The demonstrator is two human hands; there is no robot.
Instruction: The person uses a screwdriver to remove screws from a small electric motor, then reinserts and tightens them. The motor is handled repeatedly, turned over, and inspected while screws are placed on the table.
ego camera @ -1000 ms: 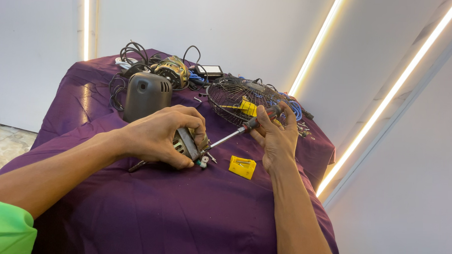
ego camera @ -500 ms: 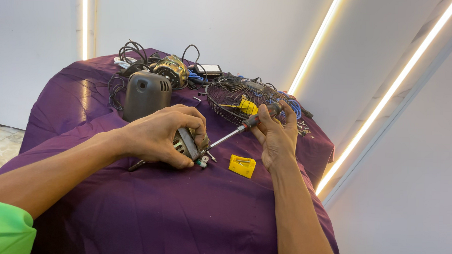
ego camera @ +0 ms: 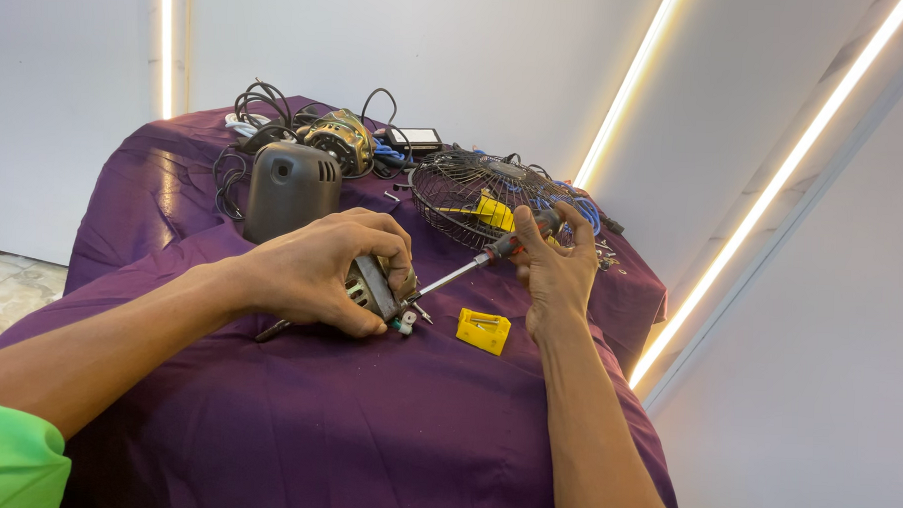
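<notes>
Screwdriver on a small motor, purple-covered table

Left hand (ego camera: 316, 274) grips the small motor (ego camera: 375, 286) near mid-table; right hand (ego camera: 551, 263) is wrapped around the screwdriver (ego camera: 466, 270), tip at the motor. Yellow block (ego camera: 483, 330) just right, wire fan guard (ego camera: 474, 195) farther back.

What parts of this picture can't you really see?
All in the head view:
- The small metal part: mostly covered by the left hand.
- The screwdriver handle: wrapped by the right hand; its tip is hidden at the part.
- The yellow piece inside the wire fan guard: blocked by the wires and fingers.
- The screws on the purple cloth: too small to tell.
</notes>
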